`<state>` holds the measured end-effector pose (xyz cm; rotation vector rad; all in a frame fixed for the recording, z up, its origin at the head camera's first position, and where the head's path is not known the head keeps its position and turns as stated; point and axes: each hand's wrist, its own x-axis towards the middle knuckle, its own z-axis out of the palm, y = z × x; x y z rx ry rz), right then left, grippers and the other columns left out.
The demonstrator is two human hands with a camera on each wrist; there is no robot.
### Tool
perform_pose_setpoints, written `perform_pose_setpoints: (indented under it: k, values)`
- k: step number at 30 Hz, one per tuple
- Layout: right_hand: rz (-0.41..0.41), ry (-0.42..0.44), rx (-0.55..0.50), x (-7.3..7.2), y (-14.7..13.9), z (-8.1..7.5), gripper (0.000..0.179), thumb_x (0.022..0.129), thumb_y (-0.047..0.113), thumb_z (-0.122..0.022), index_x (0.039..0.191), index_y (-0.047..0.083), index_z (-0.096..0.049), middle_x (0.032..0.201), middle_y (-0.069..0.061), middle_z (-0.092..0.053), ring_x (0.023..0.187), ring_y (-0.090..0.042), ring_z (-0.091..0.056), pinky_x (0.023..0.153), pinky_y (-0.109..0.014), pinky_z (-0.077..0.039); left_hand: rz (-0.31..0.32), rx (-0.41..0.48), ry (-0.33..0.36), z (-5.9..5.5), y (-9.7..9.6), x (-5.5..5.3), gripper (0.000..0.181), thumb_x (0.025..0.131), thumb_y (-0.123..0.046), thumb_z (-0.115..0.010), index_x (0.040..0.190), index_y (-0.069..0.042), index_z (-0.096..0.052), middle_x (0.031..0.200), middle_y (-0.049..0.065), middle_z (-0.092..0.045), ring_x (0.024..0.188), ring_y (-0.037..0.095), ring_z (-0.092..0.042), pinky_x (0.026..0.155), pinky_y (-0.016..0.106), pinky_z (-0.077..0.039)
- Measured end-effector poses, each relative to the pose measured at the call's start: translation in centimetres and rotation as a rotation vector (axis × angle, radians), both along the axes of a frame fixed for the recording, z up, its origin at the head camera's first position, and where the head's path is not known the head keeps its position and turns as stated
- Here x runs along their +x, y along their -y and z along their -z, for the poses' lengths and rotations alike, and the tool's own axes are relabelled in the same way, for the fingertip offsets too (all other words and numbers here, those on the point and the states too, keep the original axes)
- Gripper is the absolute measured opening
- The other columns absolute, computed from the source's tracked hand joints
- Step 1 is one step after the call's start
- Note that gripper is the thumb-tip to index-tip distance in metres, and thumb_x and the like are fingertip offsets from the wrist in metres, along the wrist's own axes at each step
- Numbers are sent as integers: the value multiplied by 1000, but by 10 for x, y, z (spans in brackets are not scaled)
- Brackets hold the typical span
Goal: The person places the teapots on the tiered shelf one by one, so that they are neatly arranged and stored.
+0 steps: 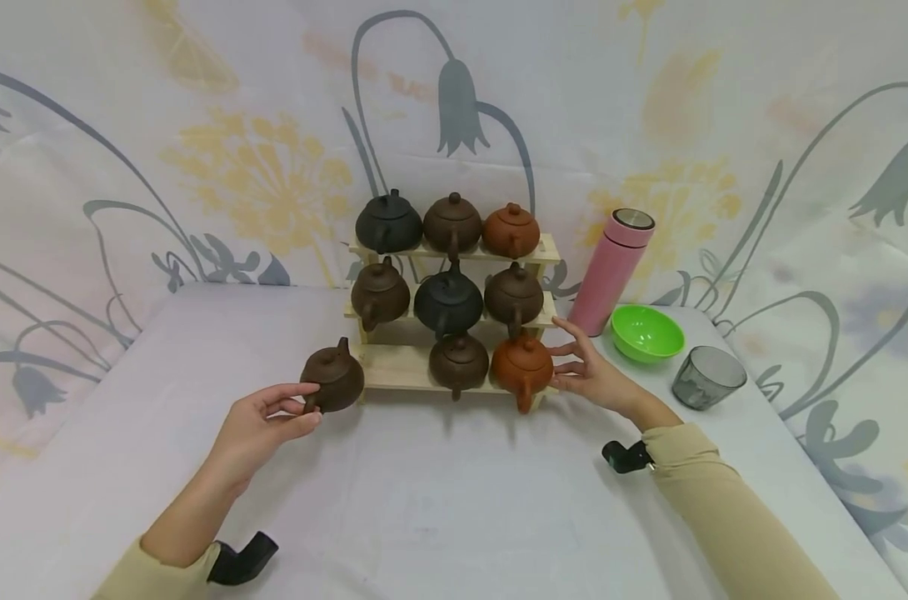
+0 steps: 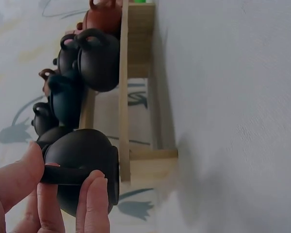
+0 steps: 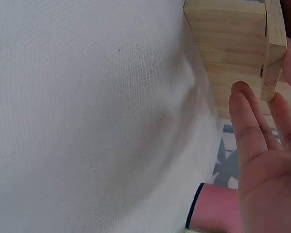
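My left hand (image 1: 262, 425) pinches the handle of a dark brown teapot (image 1: 336, 377) between thumb and fingers. That teapot is at the left end of the bottom board of a three-tier wooden stand (image 1: 394, 367), overlapping the board's end in the left wrist view. At the stand's other end is my right hand (image 1: 592, 375), its fingers extended, with fingertips (image 3: 241, 90) right at the end of a shelf board (image 3: 274, 53). Beside it on the bottom tier sit an orange-brown teapot (image 1: 522, 367) and a dark brown one (image 1: 458, 363).
The middle tier holds a black teapot (image 1: 448, 302) between two brown ones; three more stand on top, including a reddish one (image 1: 511, 231). Right of the stand are a pink thermos (image 1: 607, 279), a green bowl (image 1: 646, 335) and a grey glass cup (image 1: 709, 379). A patterned cloth (image 1: 274, 125) hangs behind.
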<state>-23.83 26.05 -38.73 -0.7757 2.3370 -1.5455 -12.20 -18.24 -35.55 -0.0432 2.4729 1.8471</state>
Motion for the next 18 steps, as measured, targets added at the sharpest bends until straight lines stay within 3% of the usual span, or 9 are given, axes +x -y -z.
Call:
perform_pose_setpoints:
  k: [18]
  values:
    - [26,47,20,2,1,-4,91,85,-11,-60,148,19,-1,129,-32,-35,107,-46,-50,84,-32,-50,33,55,22,5,-37,-24,44,81,-6,-71,122,2,-58,80,0,-54,79,12,-61,77,25,-49]
